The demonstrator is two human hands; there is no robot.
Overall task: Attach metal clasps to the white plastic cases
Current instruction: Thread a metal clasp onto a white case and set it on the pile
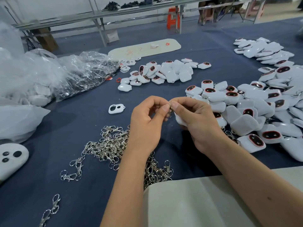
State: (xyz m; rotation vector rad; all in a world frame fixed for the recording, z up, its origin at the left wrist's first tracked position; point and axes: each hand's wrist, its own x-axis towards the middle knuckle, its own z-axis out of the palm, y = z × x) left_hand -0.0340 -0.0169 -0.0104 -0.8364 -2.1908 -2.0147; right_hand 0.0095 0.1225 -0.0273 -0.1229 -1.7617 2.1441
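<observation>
- Your bench (pixel 85 169), covered in dark blue cloth, carries everything, with crinkled clear plastic bags (pixel 68 74) at the far left.
- A big heap of white plastic cases with red-rimmed dark windows (pixel 262 115) lies just right of your hands; a smaller heap (pixel 164 71) sits farther back.
- The tangled pile of silver metal swivel clasps (pixel 111 145) rests near your left wrist; expect them to snag one another.
- Your right hand (pixel 195 122) grips one white case (pixel 178 119), light, smooth and probably slippery, so hold its body firmly.
- Your left hand (pixel 147 122) has its fingers (pixel 165 108) pinched on a small stiff clasp (pixel 170 109) at the case's loop.
</observation>
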